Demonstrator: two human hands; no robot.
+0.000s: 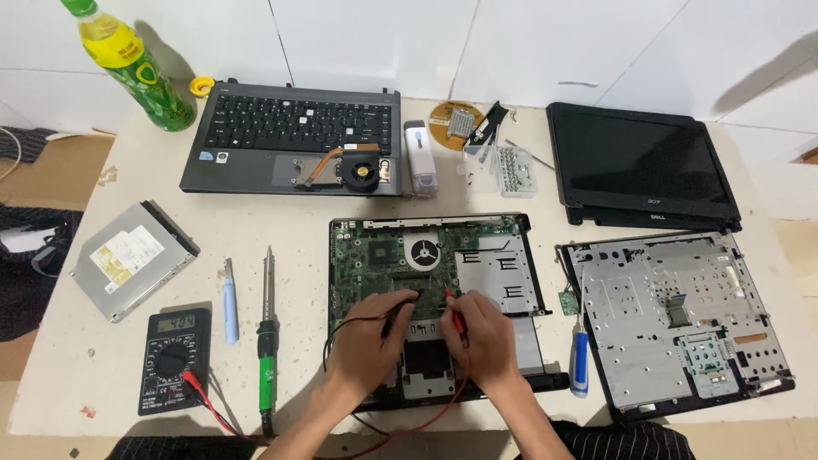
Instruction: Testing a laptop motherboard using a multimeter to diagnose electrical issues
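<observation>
At lower centre of frame, black probe [399, 312] pinched by left hand [368, 341], red probe [457, 317] pinched by right hand [487, 339]; both tips pressed on green circuit board [383, 260]. Meter [174, 358] placed lower left, screwdriver [579, 358] right of hands.

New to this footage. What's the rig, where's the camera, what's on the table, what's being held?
There is no robot here: a person works with two bare hands, filmed by one camera worn on the head, looking down at a pale table.

The left hand holds a black probe and the right hand a red probe, both tips on a green laptop motherboard. Their leads run to a black multimeter at the left.

Around it lie a soldering iron, an optical drive, a keyboard deck, a detached screen, a bare laptop base, a screwdriver and a green bottle.
</observation>
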